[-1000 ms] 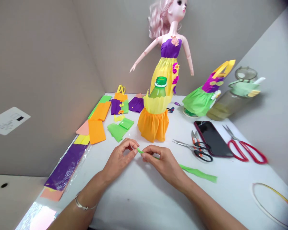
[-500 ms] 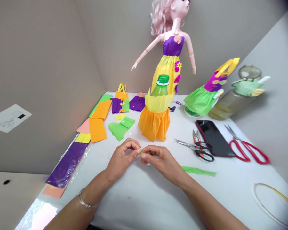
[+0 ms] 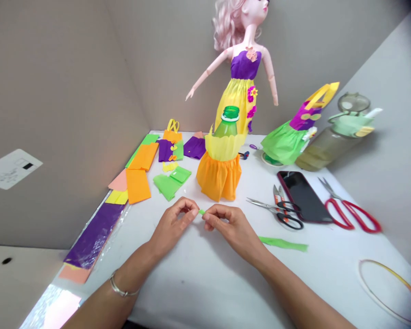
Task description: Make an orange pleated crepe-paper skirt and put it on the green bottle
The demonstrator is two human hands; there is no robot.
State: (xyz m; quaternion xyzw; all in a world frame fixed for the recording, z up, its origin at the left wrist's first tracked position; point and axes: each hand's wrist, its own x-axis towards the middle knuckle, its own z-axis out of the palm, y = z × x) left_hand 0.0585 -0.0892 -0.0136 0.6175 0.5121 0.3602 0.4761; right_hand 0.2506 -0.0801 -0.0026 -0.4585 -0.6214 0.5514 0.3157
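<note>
A tiny piece of green crepe paper is pinched between my two hands. My left hand grips its left end between thumb and forefinger. At the other end, my right hand closes its fingertips on it. Just beyond the hands stands a green bottle dressed in a yellow paper band and a gathered orange paper skirt. A green paper strip lies on the table behind my right wrist.
Black-handled scissors, a phone and red-handled scissors lie at the right. A doll, a dressed bottle and a drinking bottle stand behind. Coloured paper is spread leftward. A hoop rests at front right.
My fingertips have drawn slightly apart, so more of the small green paper shows between them. The other things on the table have stayed in place.
</note>
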